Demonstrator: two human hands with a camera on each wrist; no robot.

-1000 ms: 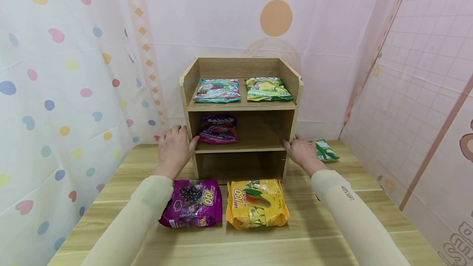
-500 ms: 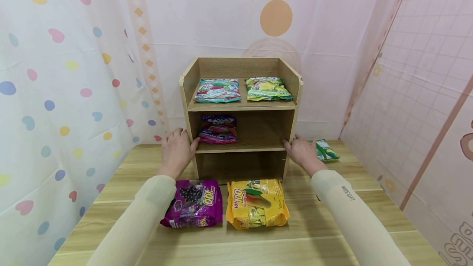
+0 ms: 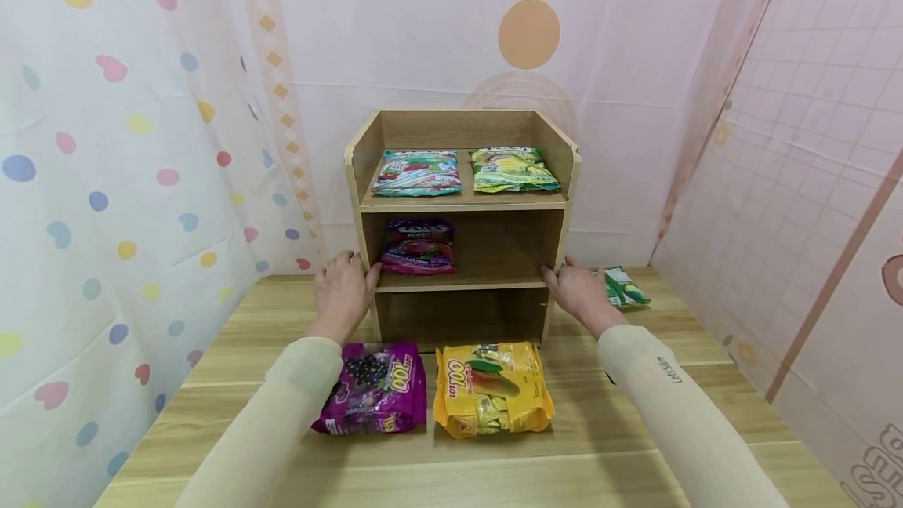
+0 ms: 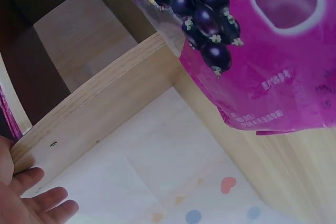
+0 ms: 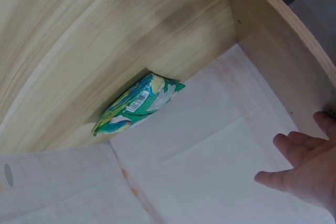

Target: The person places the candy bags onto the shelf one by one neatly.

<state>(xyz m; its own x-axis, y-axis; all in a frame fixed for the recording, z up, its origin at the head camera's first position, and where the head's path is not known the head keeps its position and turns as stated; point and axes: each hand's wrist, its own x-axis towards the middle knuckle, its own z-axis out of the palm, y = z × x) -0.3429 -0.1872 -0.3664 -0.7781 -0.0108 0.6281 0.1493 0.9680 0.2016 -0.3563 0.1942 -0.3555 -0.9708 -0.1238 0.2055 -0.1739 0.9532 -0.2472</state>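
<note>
A small wooden shelf unit [image 3: 462, 206] stands on the table between both hands. My left hand [image 3: 343, 288] touches its left side panel near the middle board, the thumb at the front edge and the other fingers loosely extended along the outside. At the right side panel, my right hand [image 3: 578, 287] has its thumb at the front edge; its other fingers are straight and spread in the right wrist view. In front of the unit lie a purple candy bag [image 3: 377, 386] with dark grapes or berries printed on it and a yellow mango candy bag [image 3: 492, 390].
Two candy bags, one teal [image 3: 416, 173] and one yellow-green [image 3: 513, 171], lie on the top board. A dark purple candy bag [image 3: 421, 248] sits at the left of the middle board. Beyond the right hand lies a green bag [image 3: 624, 287]. Printed curtains surround the wooden table [image 3: 635, 445].
My left hand has shifted slightly down and to the right, closer against the side panel. The right hand, the shelf unit and the bags stay in place.
</note>
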